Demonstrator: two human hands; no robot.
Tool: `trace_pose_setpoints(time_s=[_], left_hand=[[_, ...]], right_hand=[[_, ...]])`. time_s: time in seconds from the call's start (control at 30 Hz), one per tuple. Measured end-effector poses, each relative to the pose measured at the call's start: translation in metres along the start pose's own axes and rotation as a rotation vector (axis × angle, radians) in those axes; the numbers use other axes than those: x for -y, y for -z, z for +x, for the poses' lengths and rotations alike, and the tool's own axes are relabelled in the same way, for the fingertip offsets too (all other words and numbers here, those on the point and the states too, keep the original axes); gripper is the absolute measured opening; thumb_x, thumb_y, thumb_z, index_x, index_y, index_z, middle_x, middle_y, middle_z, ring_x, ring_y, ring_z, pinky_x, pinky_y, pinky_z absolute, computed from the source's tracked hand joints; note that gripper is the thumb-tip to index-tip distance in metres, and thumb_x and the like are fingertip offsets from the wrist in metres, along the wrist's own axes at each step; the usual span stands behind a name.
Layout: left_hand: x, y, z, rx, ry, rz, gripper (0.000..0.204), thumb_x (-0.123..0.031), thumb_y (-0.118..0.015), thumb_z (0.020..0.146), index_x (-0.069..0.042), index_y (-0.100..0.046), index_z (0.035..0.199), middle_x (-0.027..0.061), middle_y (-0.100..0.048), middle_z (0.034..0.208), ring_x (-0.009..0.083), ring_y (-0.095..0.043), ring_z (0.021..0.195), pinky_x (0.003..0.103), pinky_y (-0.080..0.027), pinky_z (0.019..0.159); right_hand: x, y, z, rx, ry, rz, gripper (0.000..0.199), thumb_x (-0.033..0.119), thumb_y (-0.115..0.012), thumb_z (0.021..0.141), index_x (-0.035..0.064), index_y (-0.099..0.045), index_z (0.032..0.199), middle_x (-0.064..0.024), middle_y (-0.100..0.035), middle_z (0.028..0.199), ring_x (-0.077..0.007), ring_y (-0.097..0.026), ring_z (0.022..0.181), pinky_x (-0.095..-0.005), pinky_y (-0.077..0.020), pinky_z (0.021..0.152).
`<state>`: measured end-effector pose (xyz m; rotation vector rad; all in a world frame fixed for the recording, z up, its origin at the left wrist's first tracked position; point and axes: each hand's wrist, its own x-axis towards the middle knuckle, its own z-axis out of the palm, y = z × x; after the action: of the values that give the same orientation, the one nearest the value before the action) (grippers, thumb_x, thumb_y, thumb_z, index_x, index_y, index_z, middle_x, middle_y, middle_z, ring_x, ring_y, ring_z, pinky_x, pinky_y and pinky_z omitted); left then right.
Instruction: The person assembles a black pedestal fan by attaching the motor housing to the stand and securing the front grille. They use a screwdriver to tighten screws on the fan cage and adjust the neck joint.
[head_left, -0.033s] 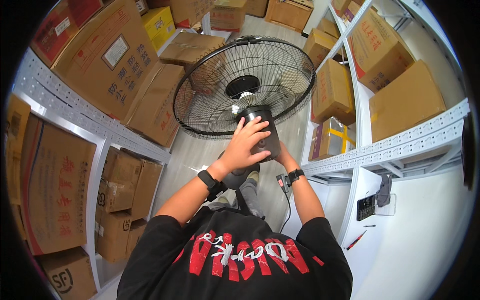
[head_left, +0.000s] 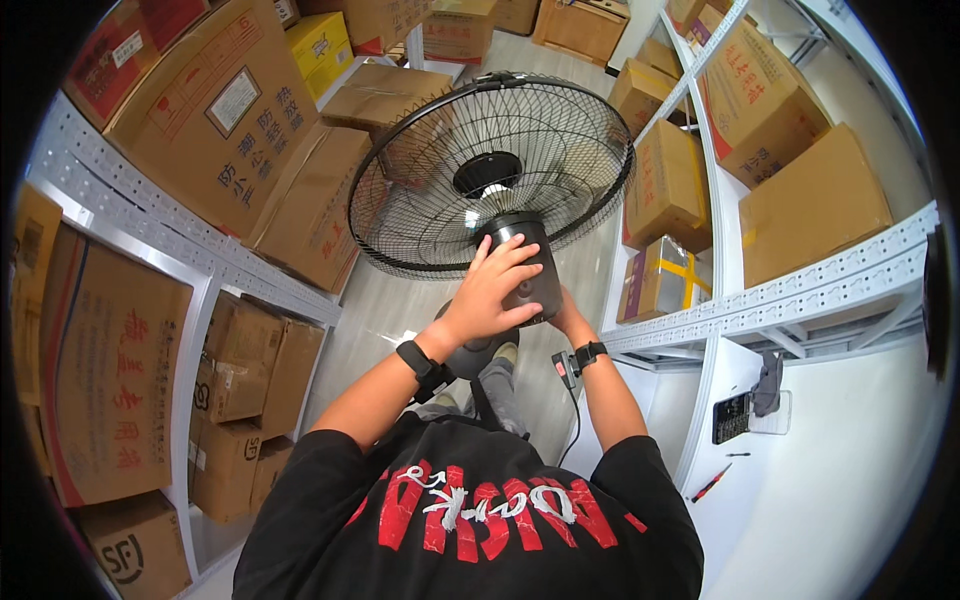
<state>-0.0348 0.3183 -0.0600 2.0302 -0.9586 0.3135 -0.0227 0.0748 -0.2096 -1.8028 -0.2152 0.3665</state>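
Note:
A black electric fan point(head_left: 525, 285) stands in front of me, its round wire cage tilted away. My left hand point(head_left: 496, 290) lies over the top and left side of its motor housing, fingers spread and touching it. My right hand point(head_left: 568, 312) is at the housing's right side, with its fingers hidden behind it. Below the housing, a round dark base point(head_left: 475, 357) shows partly under my left forearm, near my feet. Beside my right wrist hangs a small black plug-like piece point(head_left: 564, 370) with a cable running down toward my shirt. Both wrists wear black bands.
White metal shelving point(head_left: 190, 330) with cardboard boxes point(head_left: 120, 370) stands close on the left. More shelving point(head_left: 800, 285) with boxes point(head_left: 815, 205) flanks the right. A phone point(head_left: 732, 418), a grey cloth point(head_left: 768, 385) and a red screwdriver point(head_left: 711, 482) lie on a white surface at right.

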Motion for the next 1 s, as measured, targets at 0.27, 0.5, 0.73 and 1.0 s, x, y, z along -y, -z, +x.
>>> trace_pose_setpoints(time_s=[0.27,0.5,0.73,1.0], left_hand=[[-0.004,0.0,0.0,0.001,0.004,-0.021,0.058,-0.038,-0.081,0.085,-0.011,-0.066,0.133,0.0105,-0.054,0.154,0.0358,-0.039,0.152,0.066,-0.015,0.124],[0.002,0.001,-0.001,0.02,0.017,-0.014,0.055,-0.04,-0.08,0.085,-0.011,-0.068,0.129,0.0092,-0.054,0.154,0.0339,-0.04,0.152,0.066,-0.015,0.124],[0.007,-0.002,0.0,-0.002,-0.011,-0.012,0.056,-0.036,-0.082,0.083,-0.011,-0.068,0.131,0.0118,-0.055,0.153,0.0395,-0.039,0.152,0.067,-0.014,0.124],[-0.001,-0.002,0.003,0.026,0.005,-0.003,0.054,-0.033,-0.082,0.082,-0.011,-0.068,0.129,0.0109,-0.056,0.153,0.0384,-0.039,0.152,0.067,-0.014,0.124]], right_hand=[[-0.061,-0.017,0.004,-0.171,0.087,0.287,0.048,0.015,-0.073,0.093,0.0047,-0.061,0.139,-0.0148,-0.068,0.137,-0.0226,-0.064,0.125,-0.037,-0.0516,0.104],[-0.038,-0.021,-0.003,-0.057,0.052,0.18,0.06,0.019,-0.073,0.093,0.0059,-0.053,0.148,-0.0148,-0.062,0.146,-0.0231,-0.059,0.133,-0.0368,-0.0472,0.111],[-0.031,-0.012,0.01,0.06,0.09,0.079,0.082,0.021,-0.076,0.09,0.0061,-0.035,0.16,-0.0183,-0.05,0.157,-0.0274,-0.049,0.143,-0.0384,-0.0407,0.117],[-0.035,-0.025,0.006,-0.094,0.183,0.048,0.056,0.027,-0.077,0.087,0.0074,-0.063,0.138,-0.0161,-0.069,0.136,-0.0258,-0.065,0.125,-0.0382,-0.05,0.105]])
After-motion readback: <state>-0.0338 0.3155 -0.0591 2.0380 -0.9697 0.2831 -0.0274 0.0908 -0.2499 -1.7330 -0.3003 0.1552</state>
